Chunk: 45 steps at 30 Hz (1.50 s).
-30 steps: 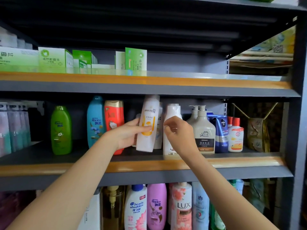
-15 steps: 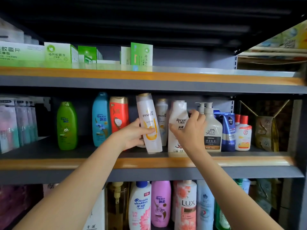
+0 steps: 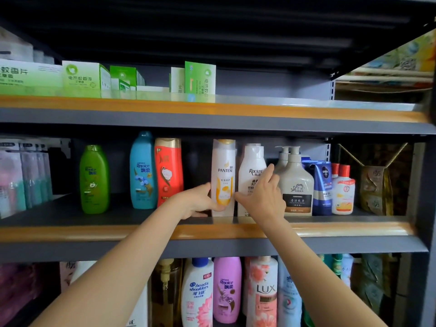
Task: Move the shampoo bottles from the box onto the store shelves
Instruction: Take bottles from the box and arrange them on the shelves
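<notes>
Pantene bottle [image 3: 223, 178] upright on middle shelf [image 3: 94, 232], nr front edge. Left hand [image 3: 198, 201] cups its lower left side, thumb across front. Right hand [image 3: 262, 197] just right of Pantene, fingers spread on Racten bottle [image 3: 251, 161], thumb at Pantene base. Grip depth unclear, prob. light. Risk: tight gap btw bottles; sideways nudge could tip Pantene fwd off shelf or into Racten.

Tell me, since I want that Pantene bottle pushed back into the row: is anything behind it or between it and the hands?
Nothing separates them: the left hand grips the Pantene bottle, upright on the middle shelf; the right hand touches the Raclen bottle beside it. What's behind is hidden.
</notes>
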Available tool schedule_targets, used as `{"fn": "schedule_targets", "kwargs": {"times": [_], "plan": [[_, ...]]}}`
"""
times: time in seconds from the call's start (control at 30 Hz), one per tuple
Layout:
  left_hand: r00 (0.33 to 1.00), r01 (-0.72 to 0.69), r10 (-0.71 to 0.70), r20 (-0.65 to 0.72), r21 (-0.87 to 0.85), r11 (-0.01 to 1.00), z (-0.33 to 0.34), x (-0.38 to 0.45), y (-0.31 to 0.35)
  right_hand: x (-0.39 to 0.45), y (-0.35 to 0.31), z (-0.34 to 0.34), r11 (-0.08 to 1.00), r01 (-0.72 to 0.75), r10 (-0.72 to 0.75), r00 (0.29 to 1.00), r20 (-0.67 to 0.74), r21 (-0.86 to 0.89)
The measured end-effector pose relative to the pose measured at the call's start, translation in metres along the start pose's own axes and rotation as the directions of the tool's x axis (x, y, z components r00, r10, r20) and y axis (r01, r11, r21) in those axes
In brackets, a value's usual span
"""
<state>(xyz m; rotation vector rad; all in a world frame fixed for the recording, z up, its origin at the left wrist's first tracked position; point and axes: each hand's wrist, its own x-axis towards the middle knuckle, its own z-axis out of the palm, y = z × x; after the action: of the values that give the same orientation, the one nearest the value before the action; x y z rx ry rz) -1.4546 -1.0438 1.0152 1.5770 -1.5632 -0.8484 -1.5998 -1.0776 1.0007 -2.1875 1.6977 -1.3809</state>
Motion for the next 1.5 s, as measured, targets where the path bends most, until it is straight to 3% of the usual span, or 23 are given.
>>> {"fn": "schedule_targets", "kwargs": {"times": [0.33, 0.5, 0.67, 0.83, 0.93, 1.0, 1.1, 1.13, 1.2, 1.3, 1.37, 1.5], "plan": [[0.99, -0.025, 0.043, -0.138, 0.124, 0.992, 0.017, 0.022, 0.002, 0.006, 0.013, -0.001, 1.0, -0.015, 0.014, 0.999, -0.044, -0.026], [0.991, -0.041, 0.058, -0.122, 0.139, 0.989, 0.021, 0.025, 0.006, 0.008, 0.015, -0.004, 0.998, -0.026, 0.025, 0.999, -0.025, -0.062], [0.979, -0.042, 0.099, -0.18, 0.296, 0.954, 0.018, 0.023, 0.004, 0.005, 0.015, -0.004, 0.998, -0.03, 0.028, 0.999, -0.034, -0.063], [0.892, -0.114, 0.304, -0.335, 0.483, 0.868, -0.005, -0.001, -0.004, -0.011, 0.011, -0.006, 0.991, 0.029, -0.046, 0.99, -0.134, -0.132], [0.848, -0.152, 0.401, -0.346, 0.566, 0.81, -0.021, -0.021, -0.017, -0.018, 0.007, -0.003, 0.993, -0.007, -0.01, 0.989, -0.15, -0.116], [0.829, -0.163, 0.433, -0.354, 0.588, 0.792, -0.03, -0.03, -0.025, -0.024, 0.002, 0.002, 0.993, 0.084, -0.101, 0.961, -0.256, -0.078], [0.796, -0.165, 0.471, -0.382, 0.611, 0.774, -0.041, -0.037, -0.034, -0.037, -0.025, 0.009, 0.89, 0.457, -0.42, 0.809, -0.412, -0.01], [0.787, -0.162, 0.478, -0.39, 0.616, 0.771, -0.044, -0.039, -0.036, -0.039, -0.038, 0.011, 0.852, 0.523, -0.487, 0.798, -0.354, 0.006], [0.775, -0.154, 0.481, -0.41, 0.615, 0.773, -0.05, -0.043, -0.039, -0.037, -0.066, 0.02, 0.859, 0.513, -0.509, 0.855, -0.101, 0.013], [0.762, -0.157, 0.484, -0.431, 0.602, 0.783, -0.061, -0.049, -0.046, -0.012, -0.094, 0.048, 0.931, 0.344, -0.304, 0.914, 0.267, -0.119], [0.763, -0.154, 0.486, -0.427, 0.61, 0.777, -0.069, -0.053, -0.05, 0.003, -0.101, 0.065, 0.932, 0.288, -0.192, 0.907, 0.374, -0.221], [0.774, -0.156, 0.489, -0.403, 0.627, 0.763, -0.082, -0.06, -0.059, 0.016, -0.101, 0.087, 0.893, 0.243, -0.052, 0.892, 0.45, -0.379]]}}
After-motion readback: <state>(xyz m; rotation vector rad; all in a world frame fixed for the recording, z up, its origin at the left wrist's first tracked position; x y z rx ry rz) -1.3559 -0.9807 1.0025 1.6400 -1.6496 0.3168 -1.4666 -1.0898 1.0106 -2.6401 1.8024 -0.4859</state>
